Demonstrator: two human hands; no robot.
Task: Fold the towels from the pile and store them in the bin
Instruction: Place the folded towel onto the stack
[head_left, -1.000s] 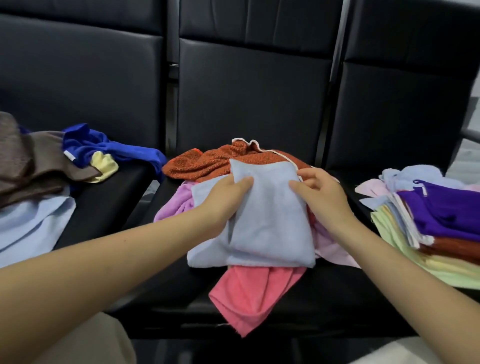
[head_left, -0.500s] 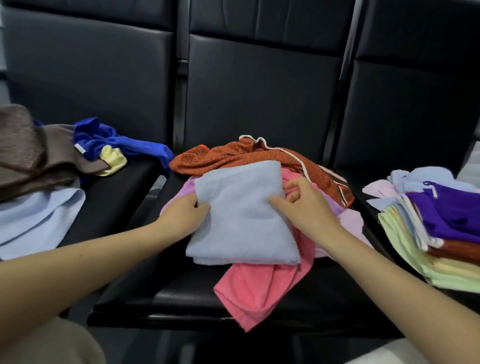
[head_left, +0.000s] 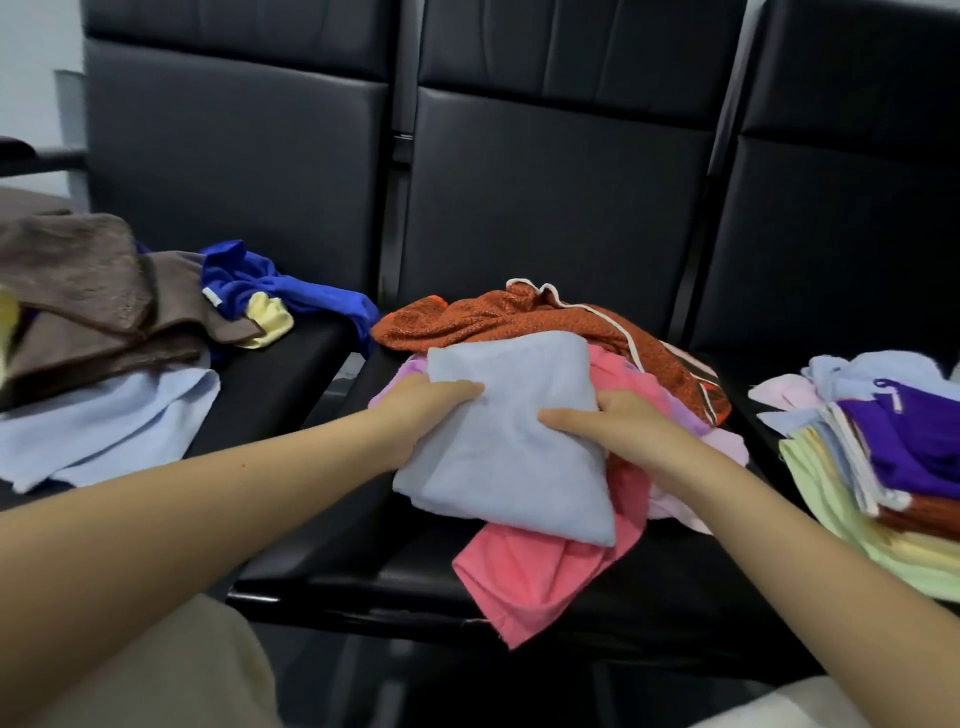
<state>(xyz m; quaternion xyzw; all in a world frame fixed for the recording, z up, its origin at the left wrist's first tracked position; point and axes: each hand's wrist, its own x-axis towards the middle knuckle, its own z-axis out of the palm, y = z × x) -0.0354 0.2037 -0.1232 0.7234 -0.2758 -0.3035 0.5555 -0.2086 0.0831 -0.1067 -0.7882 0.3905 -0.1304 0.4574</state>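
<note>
Lifted since before, light-blue towel (head_left: 511, 436) gripped by both hands above pink towel (head_left: 535, 582).

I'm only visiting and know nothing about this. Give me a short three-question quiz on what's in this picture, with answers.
1. True or false: both hands grip the folded light blue towel.
2. Which towel lies directly under it, hanging toward the seat's front edge? A) brown B) pink C) purple
3. Fill in: the neat stack of folded towels sits on the seat to the person's ____.

Key:
1. True: the left hand holds its left edge, the right hand its right edge.
2. B, the pink towel.
3. Right.
</note>
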